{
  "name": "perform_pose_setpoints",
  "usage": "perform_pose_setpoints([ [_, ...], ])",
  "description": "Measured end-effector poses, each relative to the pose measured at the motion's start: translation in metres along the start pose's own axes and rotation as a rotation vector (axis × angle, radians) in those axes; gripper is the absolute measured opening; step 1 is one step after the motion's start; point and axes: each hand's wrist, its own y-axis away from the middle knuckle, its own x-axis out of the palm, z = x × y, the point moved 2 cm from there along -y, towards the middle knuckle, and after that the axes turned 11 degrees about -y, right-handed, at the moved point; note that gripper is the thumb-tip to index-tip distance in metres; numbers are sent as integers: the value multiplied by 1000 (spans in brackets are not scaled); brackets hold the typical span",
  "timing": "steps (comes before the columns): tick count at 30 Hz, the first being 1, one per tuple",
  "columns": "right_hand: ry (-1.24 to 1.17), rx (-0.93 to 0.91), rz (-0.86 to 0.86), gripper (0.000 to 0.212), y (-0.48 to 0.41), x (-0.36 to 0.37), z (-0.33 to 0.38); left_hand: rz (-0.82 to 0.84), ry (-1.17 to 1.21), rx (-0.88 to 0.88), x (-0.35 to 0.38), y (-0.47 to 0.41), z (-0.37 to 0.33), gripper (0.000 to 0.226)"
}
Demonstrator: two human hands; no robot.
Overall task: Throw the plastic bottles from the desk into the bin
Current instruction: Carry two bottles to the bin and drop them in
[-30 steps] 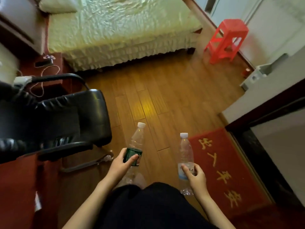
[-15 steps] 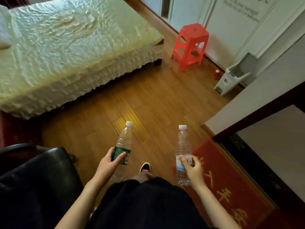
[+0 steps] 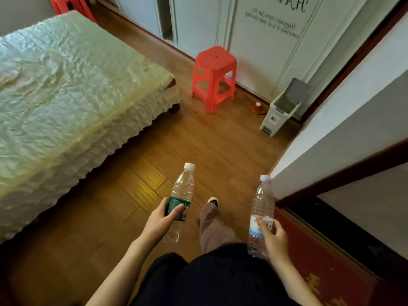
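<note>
Moved since a second ago: the black chair has dropped out of view, and the bin [image 3: 281, 107] and red stool [image 3: 213, 78], once far off at the upper right, are now seen closer and more central; a foot [image 3: 213, 202] is now seen stepping forward.
Meaning for the task: the walk from the table to the bin is judged well under way; the table itself is out of view.
Left hand [image 3: 162, 219]: clenched round the green label of a clear bottle [image 3: 182, 195], cap tilted up and forward.
Right hand [image 3: 272, 236]: wrapped round the blue-and-white label of a second bottle [image 3: 262, 202], held nearly upright.
Bottles: both are carried low in front of the body, well apart from each other, over the wooden floor [image 3: 136, 195].
Bin: white, lid raised, opening exposed, set against the wall just right of the stool; a small red cup [image 3: 256, 107] lies beside it.
Still to do: more floor is to be crossed before either bottle can be dropped in.
</note>
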Motion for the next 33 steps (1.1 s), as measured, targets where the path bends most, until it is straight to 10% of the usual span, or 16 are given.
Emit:
perform_pose_setpoints([
  [19, -33, 39, 25, 35, -339, 185, 221, -10, -44, -83, -110, -373, -177, 33],
  [33, -115, 91, -412, 40, -481, 221, 333, 341, -314, 249, -134, -679, -404, 23],
])
